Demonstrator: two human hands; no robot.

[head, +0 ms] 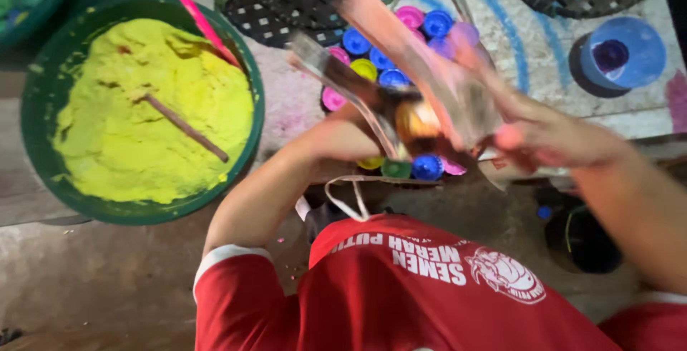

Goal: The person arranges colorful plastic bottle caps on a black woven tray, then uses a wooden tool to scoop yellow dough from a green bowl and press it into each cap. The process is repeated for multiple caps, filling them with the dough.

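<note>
Two hands meet over small coloured cups (pixel 379 57): left hand (pixel 358 133) and right hand (pixel 544 136) both have fingers clamped on a blurred clear plastic bag (pixel 429 86), green basin of yellow powder (pixel 154 108) well left of fingers.

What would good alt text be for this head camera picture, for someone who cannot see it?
Two bare hands, left hand and right hand, hold a blurred clear plastic sleeve above a cluster of small coloured caps. To the left, a green basin holds yellow powder with a stick on it.
</note>
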